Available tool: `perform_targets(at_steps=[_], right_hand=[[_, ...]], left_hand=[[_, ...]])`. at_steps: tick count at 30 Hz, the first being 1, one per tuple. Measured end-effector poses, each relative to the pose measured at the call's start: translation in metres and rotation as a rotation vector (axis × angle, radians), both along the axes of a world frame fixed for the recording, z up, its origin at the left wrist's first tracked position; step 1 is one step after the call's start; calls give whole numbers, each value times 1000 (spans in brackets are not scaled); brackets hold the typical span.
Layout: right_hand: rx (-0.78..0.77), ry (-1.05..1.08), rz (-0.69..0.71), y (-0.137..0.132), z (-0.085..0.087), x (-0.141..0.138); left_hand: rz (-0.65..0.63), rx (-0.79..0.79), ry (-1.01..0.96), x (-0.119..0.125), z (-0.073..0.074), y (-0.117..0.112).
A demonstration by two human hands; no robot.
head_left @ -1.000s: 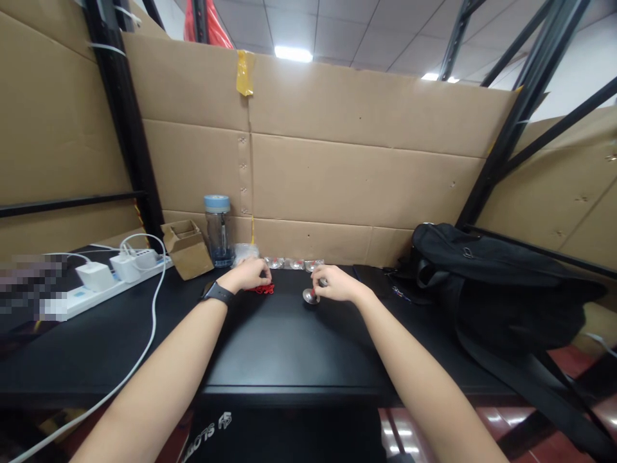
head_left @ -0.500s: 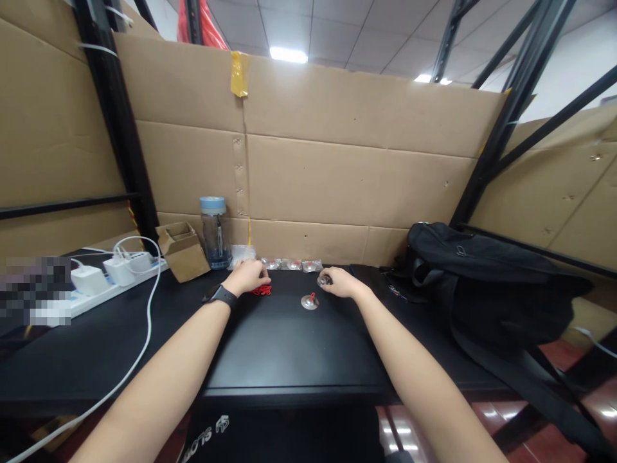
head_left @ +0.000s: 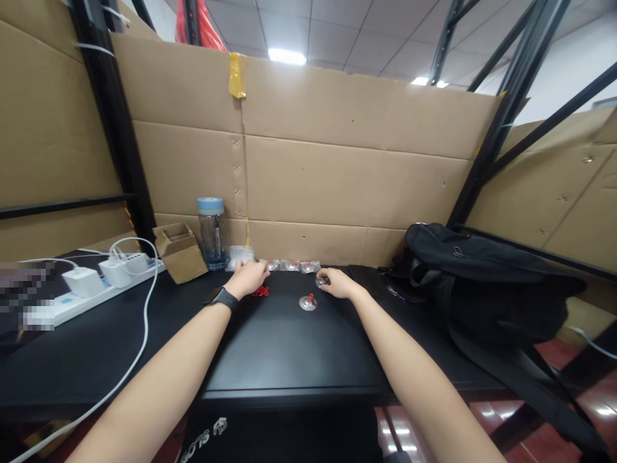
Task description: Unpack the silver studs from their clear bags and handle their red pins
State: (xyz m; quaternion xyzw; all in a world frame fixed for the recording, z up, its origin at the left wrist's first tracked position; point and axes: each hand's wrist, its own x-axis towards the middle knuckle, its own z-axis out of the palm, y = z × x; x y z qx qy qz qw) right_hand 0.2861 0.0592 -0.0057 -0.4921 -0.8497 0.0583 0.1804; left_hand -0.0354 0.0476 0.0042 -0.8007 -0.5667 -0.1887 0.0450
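My left hand (head_left: 249, 277), with a black watch on its wrist, rests curled on the black table (head_left: 289, 347) over a small heap of red pieces (head_left: 261, 292); its fingertips reach toward a row of small clear cups (head_left: 292, 265) along the cardboard wall. My right hand (head_left: 336, 283) is closed on a small clear cup (head_left: 321, 281). Just left of it a clear suction cup with a red hook (head_left: 308, 301) stands alone on the table.
A blue-lidded clear bottle (head_left: 213, 233), a small open cardboard box (head_left: 180, 251) and a clear plastic bag (head_left: 240, 256) stand at the back left. A white power strip with chargers (head_left: 91, 286) and a trailing white cable (head_left: 139, 347) lie left. A black backpack (head_left: 482, 283) fills the right.
My right hand let go of the cup with the red hook, left it on the table and moved back right to a clear cup. My left hand shifted slightly toward the wall.
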Motion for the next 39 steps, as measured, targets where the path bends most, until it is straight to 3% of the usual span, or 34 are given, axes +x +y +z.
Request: perform_targets(at_steps=[6,12,20,29,39], right_hand=[[-22,37,25,-3,6,5],[14,64,18,-9,14,7],[110,368,148,-22,26,-16],[-16,890,314,-58,37,-70],[-23,979,328,-70,40,-82]], left_hand=[[-84,30,-188,11,17,-13],[-201,10,-205,23,16,-17],[-316,72,-336,32,21,-23],[-345,236,-577,54,26,-37],[-174,357,-549,63,21,-44]])
